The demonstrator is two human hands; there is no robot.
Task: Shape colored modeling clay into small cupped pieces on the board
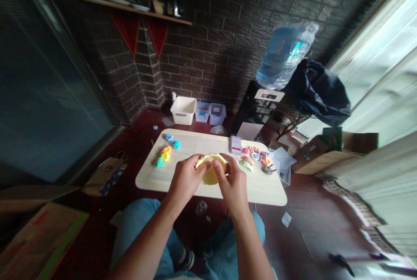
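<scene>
Both your left hand [188,176] and right hand [235,183] gripped the yellow clay-like piece [209,179] over the table [263,192]; its rim looked crimped, though blurred. Shaped pieces [246,165] lay table-right, rougher lumps [166,156] table-left.

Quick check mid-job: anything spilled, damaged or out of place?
No spill shows on the table. On the floor, a clear container between the person's knees and a pale scrap near the table's right corner look like stray litter. The yellow piece held by the left hand and right hand shows no obvious damage.
</scene>
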